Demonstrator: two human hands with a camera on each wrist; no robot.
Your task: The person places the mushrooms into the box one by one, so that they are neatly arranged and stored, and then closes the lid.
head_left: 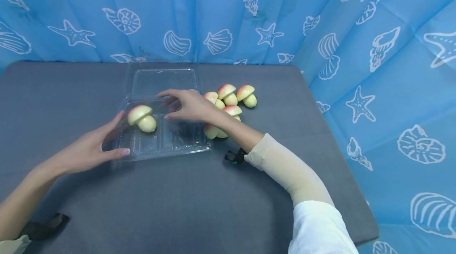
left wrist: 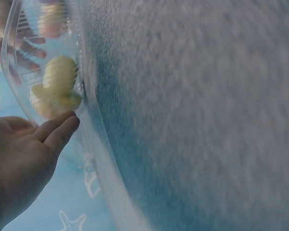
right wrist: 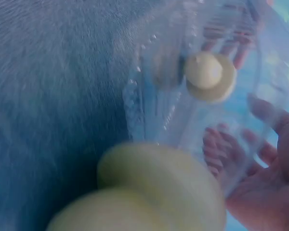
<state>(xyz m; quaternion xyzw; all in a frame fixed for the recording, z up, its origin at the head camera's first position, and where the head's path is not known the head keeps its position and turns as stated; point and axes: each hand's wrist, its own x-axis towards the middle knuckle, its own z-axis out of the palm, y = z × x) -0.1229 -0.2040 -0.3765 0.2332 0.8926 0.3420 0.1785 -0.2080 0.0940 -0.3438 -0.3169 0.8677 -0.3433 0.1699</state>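
A clear plastic clamshell box [head_left: 171, 152] lies opened on the table, its lid [head_left: 162, 81] folded back toward the curtain. One toy mushroom [head_left: 142, 118], pale yellow with a reddish tinge on its cap, lies on its side in the left part of the box. My left hand [head_left: 89, 147] is at the box's left side, fingers and thumb extended; in the left wrist view its fingertips [left wrist: 70, 120] reach the plastic wall by the mushroom. Over the box's right half hovers my right hand [head_left: 194, 105], fingers loosely bent and holding nothing.
Several more toy mushrooms [head_left: 246, 94] lie in a cluster just right of the box, partly behind my right forearm. The grey table [head_left: 178, 206] ends at a blue curtain [head_left: 221, 12] with white shell prints. Dark straps [head_left: 235, 156] hang near both wrists.
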